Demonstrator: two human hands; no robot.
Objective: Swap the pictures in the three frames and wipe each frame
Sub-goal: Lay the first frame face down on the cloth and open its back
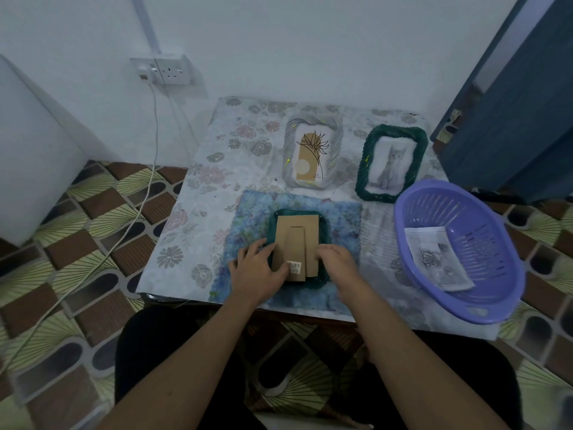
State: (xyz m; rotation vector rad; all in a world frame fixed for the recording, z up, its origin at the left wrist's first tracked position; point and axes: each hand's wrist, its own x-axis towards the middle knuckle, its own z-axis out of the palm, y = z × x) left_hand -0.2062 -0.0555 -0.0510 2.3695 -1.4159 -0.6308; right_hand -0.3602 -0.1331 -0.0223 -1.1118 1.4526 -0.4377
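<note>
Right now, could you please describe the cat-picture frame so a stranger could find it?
On the floral table, look far right, behind the purple basket. The dark green frame lies face up; unlike the silver frame beside it and the face-down green frame, it shows a cat.

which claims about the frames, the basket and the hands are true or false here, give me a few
1. The left hand and right hand touch the face-down frame. True.
2. The purple basket holds a picture of a cat. False: it holds a rose picture; the cat picture sits in the green frame.
3. The grey frame shows a plant drawing. True.
4. The face-down frame lies on bare table. False: it lies on a blue cloth.
</note>
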